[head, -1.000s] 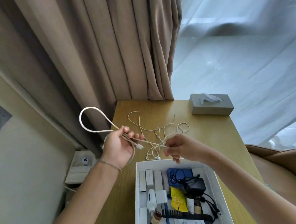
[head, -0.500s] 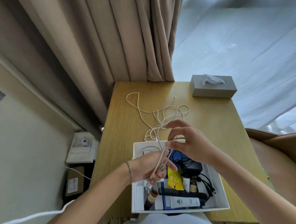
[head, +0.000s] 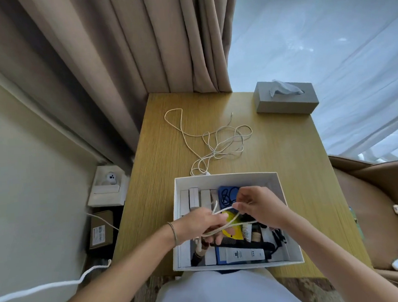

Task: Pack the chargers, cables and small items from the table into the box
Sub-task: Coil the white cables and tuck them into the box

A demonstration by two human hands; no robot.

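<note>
over the open box [head: 226, 179], the left hand [head: 199, 225] grips a folded bundle of white cable [head: 224, 222] while the right hand [head: 259, 208] pinches one loop of it between thumb and fingertips, other fingers spread, apparently to keep the coils gathered so they fit among the items already packed. the box sits at the table's [head: 162, 177] near edge. a second cable [head: 218, 141] lies tangled mid-table, not yet packed; a tissue box [head: 286, 100] occupies the far right corner.

— What's different with the white cable [head: 224, 222]?
— It's now folded into loops over the box [head: 226, 179], gripped by the left hand [head: 204, 224].
— And the right hand [head: 258, 205]?
— It now pinches a loop just beside the left.
</note>
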